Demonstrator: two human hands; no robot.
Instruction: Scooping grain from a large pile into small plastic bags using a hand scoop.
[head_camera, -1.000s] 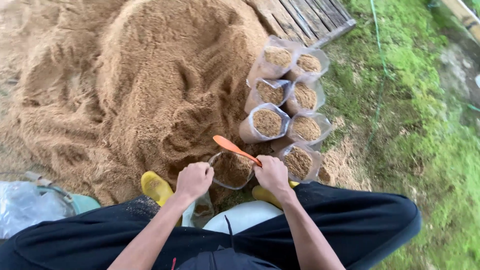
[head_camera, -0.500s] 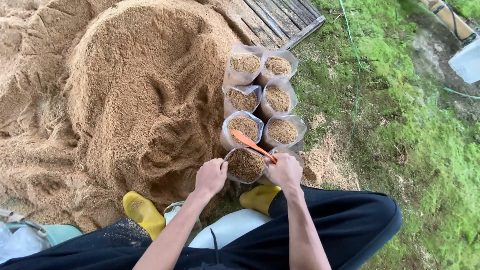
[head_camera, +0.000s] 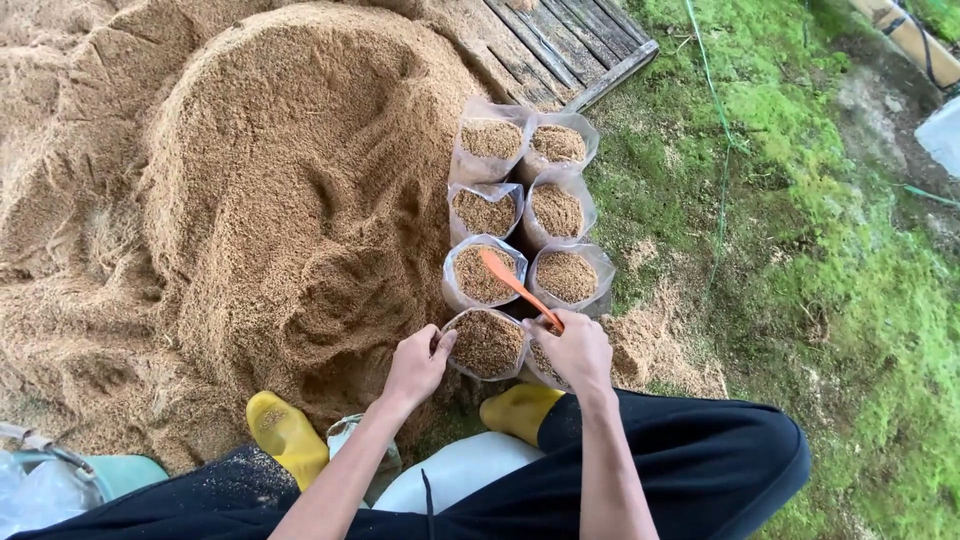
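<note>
Low in the frame's centre, the left hand (head_camera: 418, 362) pinches the rim of a filled clear bag (head_camera: 484, 343) — the right hand (head_camera: 578, 350) grips an orange scoop (head_camera: 515, 286) (blade up-left), beside the sawdust heap (head_camera: 270, 190).

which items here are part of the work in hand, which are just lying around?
In use:
- left hand on the rim of the nearest bag
- right hand holding the orange scoop
- filled clear bags in two rows
- sawdust pile

Lying about:
- wooden pallet
- green cord on the moss
- teal tub, bottom left
</note>
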